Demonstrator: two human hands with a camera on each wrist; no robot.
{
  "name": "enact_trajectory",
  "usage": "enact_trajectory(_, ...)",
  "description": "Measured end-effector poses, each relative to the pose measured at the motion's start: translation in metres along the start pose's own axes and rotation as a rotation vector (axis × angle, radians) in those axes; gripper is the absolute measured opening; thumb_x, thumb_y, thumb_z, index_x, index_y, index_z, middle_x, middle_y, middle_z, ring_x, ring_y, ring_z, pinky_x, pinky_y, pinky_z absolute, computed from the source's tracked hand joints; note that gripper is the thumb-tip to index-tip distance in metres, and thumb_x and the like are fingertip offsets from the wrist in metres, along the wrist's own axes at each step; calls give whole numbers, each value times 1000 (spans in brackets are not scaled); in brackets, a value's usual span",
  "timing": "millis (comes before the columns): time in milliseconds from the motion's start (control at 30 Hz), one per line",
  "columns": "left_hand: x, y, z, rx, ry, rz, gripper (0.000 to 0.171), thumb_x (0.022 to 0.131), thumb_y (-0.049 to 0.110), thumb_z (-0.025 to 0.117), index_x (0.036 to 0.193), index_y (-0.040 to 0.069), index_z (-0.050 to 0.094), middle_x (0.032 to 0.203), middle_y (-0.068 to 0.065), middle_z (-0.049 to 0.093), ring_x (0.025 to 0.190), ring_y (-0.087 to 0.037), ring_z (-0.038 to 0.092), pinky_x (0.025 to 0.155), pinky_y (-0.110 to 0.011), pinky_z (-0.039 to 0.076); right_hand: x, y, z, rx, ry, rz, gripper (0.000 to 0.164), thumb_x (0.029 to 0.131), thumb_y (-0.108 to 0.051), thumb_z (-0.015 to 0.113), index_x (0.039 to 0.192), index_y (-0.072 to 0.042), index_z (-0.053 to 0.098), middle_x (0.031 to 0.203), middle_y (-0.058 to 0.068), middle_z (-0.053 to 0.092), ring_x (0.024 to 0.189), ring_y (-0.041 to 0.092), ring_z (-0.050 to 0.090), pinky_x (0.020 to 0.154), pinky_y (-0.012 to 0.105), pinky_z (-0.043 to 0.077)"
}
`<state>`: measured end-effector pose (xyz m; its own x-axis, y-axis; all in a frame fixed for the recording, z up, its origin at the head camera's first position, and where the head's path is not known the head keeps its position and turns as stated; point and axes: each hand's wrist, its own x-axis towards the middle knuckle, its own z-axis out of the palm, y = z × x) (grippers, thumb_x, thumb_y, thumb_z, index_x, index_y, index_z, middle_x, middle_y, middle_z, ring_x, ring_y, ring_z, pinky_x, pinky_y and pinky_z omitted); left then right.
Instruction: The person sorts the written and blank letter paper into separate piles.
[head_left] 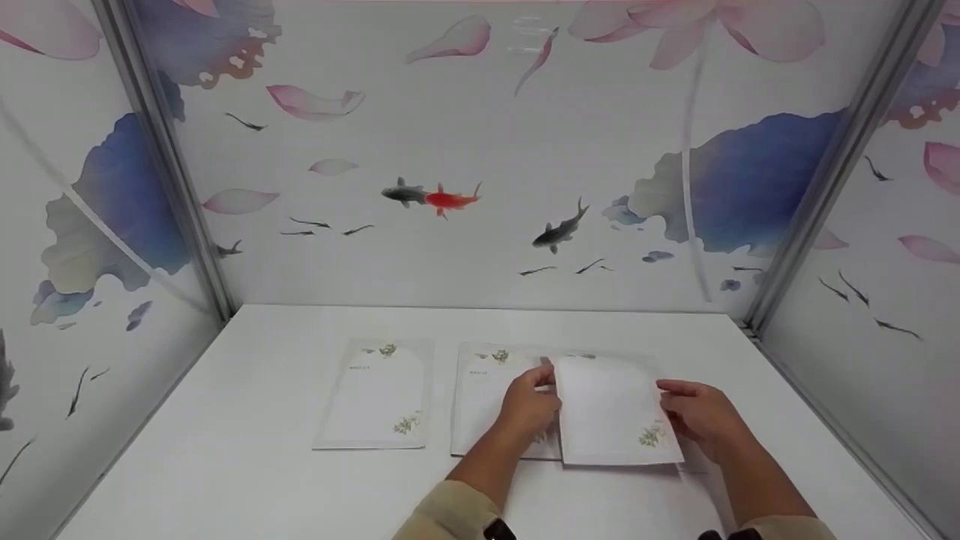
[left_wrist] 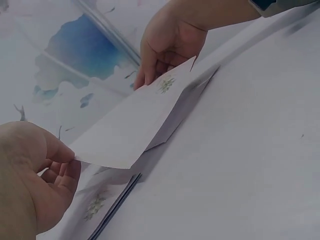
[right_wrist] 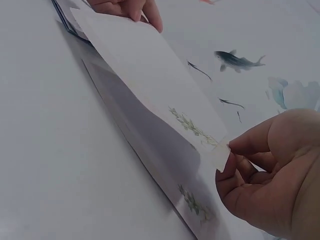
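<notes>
A white sheet of paper (head_left: 611,412) with a green plant print in its lower right corner is raised above the table between the two hands. My left hand (head_left: 529,405) pinches its left edge between thumb and fingers, as the left wrist view shows. On the opposite edge my right hand (right_wrist: 275,170) pinches the paper with thumb and forefinger. Beneath it lies another printed sheet (right_wrist: 190,205), mostly covered. A dark-edged stack of similar sheets (left_wrist: 112,207) sits just left of the raised one, partly hidden by my left hand and forearm.
To the left, a separate printed sheet or thin stack (head_left: 375,397) lies flat on the white table (head_left: 225,420). Panels (head_left: 480,150) painted with fish and petals enclose the table at the back and both sides, with metal posts (head_left: 169,165) at the corners.
</notes>
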<state>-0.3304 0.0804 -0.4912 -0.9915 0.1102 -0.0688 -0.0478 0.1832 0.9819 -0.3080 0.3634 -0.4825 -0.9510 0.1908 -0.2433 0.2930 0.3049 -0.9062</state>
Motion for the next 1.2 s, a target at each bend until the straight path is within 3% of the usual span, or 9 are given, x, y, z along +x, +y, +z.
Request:
enact_trajectory(233,-7,2,30,59,-3,3,59,95,0,66,151,16,60,142,-3,66,126,-21,65,113,-45,55,1,10,-25,-4,7,47,51,109,-19,60,158,-6,51,158,22,54,114,22,63,86,25,59)
enact_trajectory(400,-8,3,35,80,-13,14,41,94,-2,66,131,15,68,140,-3,67,117,-17,66,102,-39,59,3,14,-35,2,6,59,52,108,-20,62,157,-4,52,157,22,55,112,20,64,85,27,58)
enact_trajectory(500,-6,3,36,84,-13,5,37,94,-1,66,127,16,68,141,-3,66,115,-17,66,99,-37,59,3,14,-38,5,15,65,53,107,-22,64,155,-3,54,147,19,63,106,19,65,83,28,59)
enact_trajectory(600,-7,3,37,66,-14,-14,51,95,1,68,143,15,63,143,-3,66,121,-18,67,104,-38,59,4,16,-40,9,16,65,54,107,-25,65,154,-1,54,134,13,69,102,18,66,82,29,60)
enact_trajectory(700,-8,2,37,58,-26,-10,55,96,5,69,150,12,60,144,-4,66,128,-21,67,106,-40,59,4,18,-42,24,12,58,56,108,-29,64,153,2,53,129,10,71,101,15,68,82,29,61)
enact_trajectory(900,-8,0,37,47,-58,-10,56,99,10,69,153,9,56,147,-8,65,136,-28,64,113,-44,56,6,23,-43,44,18,51,63,110,-36,59,156,5,45,143,22,67,100,9,72,85,26,63)
enact_trajectory(1200,-9,-3,35,67,-90,-8,59,100,14,70,156,8,52,153,-11,62,148,-33,55,124,-50,45,7,26,-46,82,27,55,62,111,-31,58,156,9,42,124,12,76,99,10,74,87,26,64)
